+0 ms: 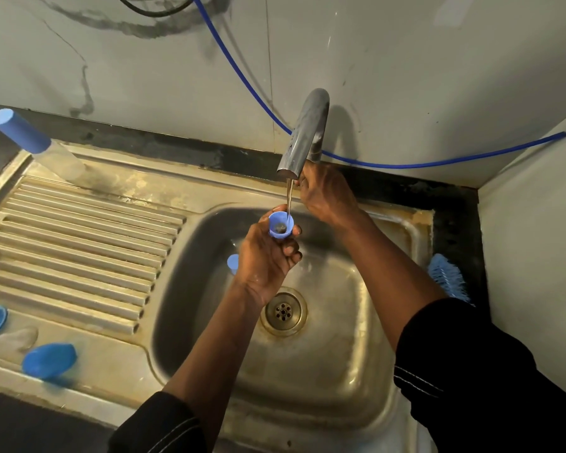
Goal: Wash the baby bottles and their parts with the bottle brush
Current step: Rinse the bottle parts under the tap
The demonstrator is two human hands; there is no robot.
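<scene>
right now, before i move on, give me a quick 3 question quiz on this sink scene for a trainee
1. True or false: water from the tap runs into the blue cap held by the left hand.
2. Where does the bottle brush lie? A) in the basin B) on the drainboard C) beside the right rim of the sink
3. Fill in: the right hand is up at the base of the ____.
Key: 1 true; 2 C; 3 tap.
</scene>
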